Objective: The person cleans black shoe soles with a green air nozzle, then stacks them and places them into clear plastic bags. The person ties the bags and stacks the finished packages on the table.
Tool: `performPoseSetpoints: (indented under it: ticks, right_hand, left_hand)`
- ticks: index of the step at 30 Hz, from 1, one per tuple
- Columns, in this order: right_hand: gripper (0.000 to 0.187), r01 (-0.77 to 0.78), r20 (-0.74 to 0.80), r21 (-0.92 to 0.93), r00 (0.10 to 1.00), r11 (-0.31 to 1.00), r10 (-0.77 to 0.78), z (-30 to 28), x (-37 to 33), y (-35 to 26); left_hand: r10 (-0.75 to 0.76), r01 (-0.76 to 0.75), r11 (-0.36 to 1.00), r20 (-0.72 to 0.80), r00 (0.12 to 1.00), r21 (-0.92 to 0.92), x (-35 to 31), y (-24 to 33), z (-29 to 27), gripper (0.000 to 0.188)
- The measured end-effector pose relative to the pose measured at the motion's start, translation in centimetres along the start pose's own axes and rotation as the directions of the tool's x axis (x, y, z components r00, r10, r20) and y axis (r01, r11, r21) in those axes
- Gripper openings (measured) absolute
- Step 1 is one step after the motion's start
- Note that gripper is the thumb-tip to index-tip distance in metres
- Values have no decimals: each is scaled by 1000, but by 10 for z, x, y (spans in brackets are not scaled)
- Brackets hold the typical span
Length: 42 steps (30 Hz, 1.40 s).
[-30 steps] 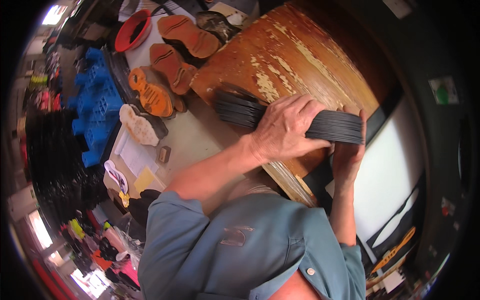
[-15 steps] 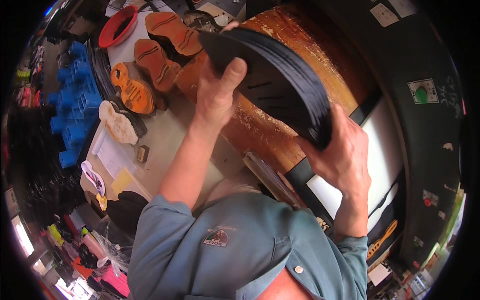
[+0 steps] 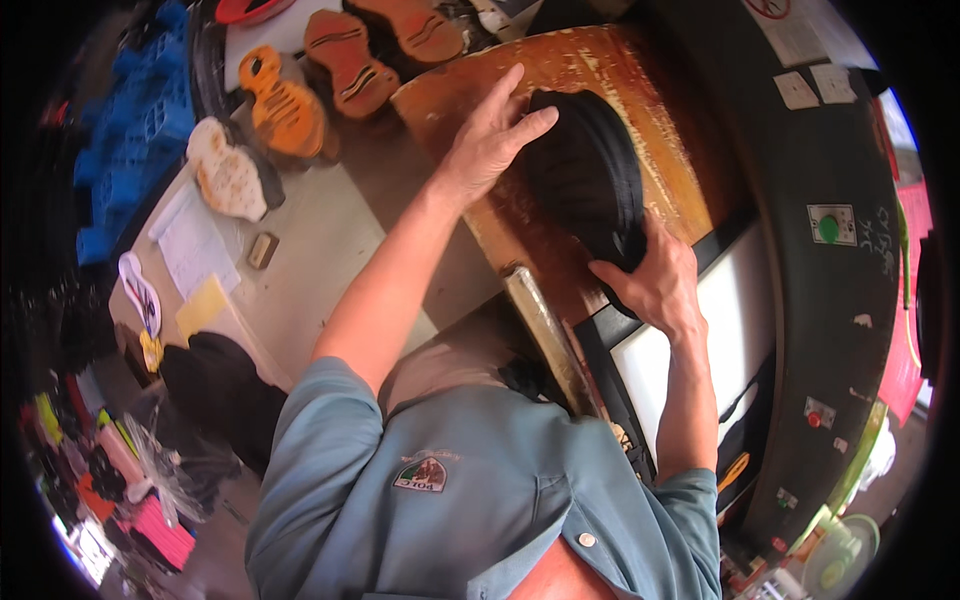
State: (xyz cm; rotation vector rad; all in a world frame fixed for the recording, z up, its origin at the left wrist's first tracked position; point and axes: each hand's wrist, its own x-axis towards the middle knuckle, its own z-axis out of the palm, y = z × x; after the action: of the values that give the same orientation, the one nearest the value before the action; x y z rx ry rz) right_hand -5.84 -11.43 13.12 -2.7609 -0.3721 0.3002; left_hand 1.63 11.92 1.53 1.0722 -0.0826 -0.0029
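Black stack of thin, sole-shaped sheets (image 3: 580, 175) stands out between the fingers of both hands, over a worn wooden board (image 3: 665, 160); whether it rests fully on the wood, I cannot tell. From the left: blue plastic pieces (image 3: 160, 120) lie farthest from the left fingers. Nearer, but well apart from them, come a white loop (image 3: 140, 290), a sheet of paper (image 3: 195, 240), a pale spotted block (image 3: 225, 170), an orange block (image 3: 280, 100) and a reddish block (image 3: 345, 65), the last two beyond the fingertips' left. The left hand (image 3: 483, 155) has its fingers apart, the thumb spread toward the stack's upper left edge; whether it touches, I cannot tell. The right hand (image 3: 665, 285) is clamped on the stack's near end, thumb left, fingers right. Just below those fingers is a white panel (image 3: 740, 300); farther right, a green button (image 3: 828, 228).
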Motion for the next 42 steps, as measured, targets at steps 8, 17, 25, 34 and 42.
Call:
performPoseSetpoints:
  ticks: [8, 17, 25, 34, 42]
  right_hand:
    - [69, 41, 269, 490, 943, 871, -195, 1, -75, -46]
    - [73, 171, 496, 642, 651, 747, -575, 77, -128, -97]
    - [77, -81, 517, 825, 509, 559, -689, 167, -164, -214]
    - [64, -55, 421, 866, 616, 497, -665, 245, -170, -404]
    - [80, 526, 165, 557, 689, 643, -706, 308, -197, -400]
  left_hand:
    - [-406, 261, 682, -57, 912, -683, -154, 34, 44, 48]
    - [-368, -143, 700, -525, 767, -700, -340, 74, 25, 46]
    - [80, -316, 943, -856, 511, -100, -442, 149, -35, 42]
    - [391, -38, 911, -831, 396, 410, -497, 223, -214, 37]
    - [469, 144, 852, -856, 217, 504, -505, 143, -300, 57]
